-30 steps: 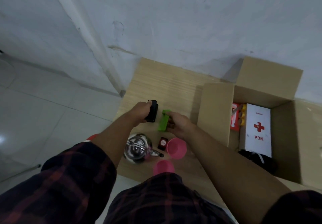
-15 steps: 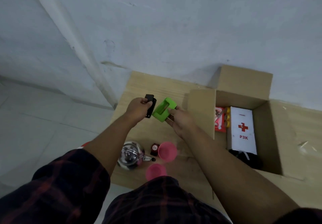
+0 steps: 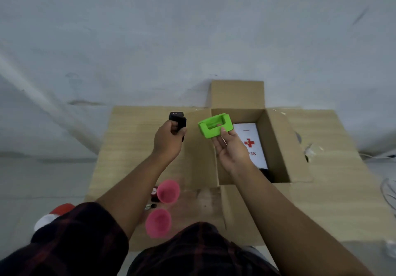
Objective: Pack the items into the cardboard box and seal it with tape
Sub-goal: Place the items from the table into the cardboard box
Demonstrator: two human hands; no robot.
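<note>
**Item 1. Cardboard box**: we log it open on the wooden table, right of centre. The far flap stands up and the others are spread outward. Inside we count a white first-aid case with a red cross, lying flat, and a dark item at its near end whose kind we cannot tell.

**Item 2. Green plastic holder**: it is in the air over the box's left rim. The right hand pinches it, thumb on top and fingers beneath.

**Item 3. Black device**: it is held clear of the table, left of the box. The left hand has its fingers curled tight round it.

**Item 4. Two pink cups:** the far cup and the near cup both stand on the table's near side, left of the box's near flap. We note a small red-and-black item just beside the far cup.

**Item 5. Red-and-white object**: it sits off the table's near-left corner, partly hidden by a plaid sleeve.
</note>
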